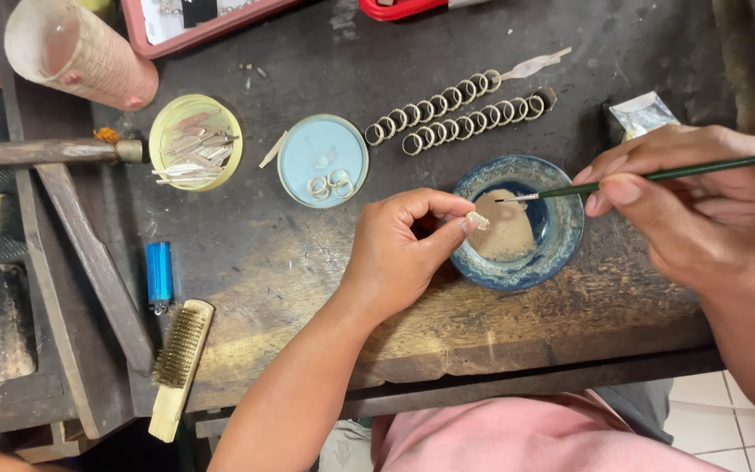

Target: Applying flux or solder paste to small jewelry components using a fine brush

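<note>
left hand [404, 249] pinching small ridged metal ring [479, 220], right hand [701, 205] gripping thin green brush [657, 175] over glazed blue bowl [561, 249]

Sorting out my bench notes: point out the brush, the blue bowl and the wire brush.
brush [657, 175], head view, on the green handle right of the fingers.
blue bowl [570, 229], head view, on its right inner wall.
wire brush [178, 348], head view, on the bristle block.

Worn dark wooden bench [308, 262], w/ blue bowl [561, 236], light-blue lid [322, 153], yellow lid [194, 131], two ring rows [456, 109], blue lighter [159, 275], wire brush [181, 367], foil packet [644, 114].
</note>
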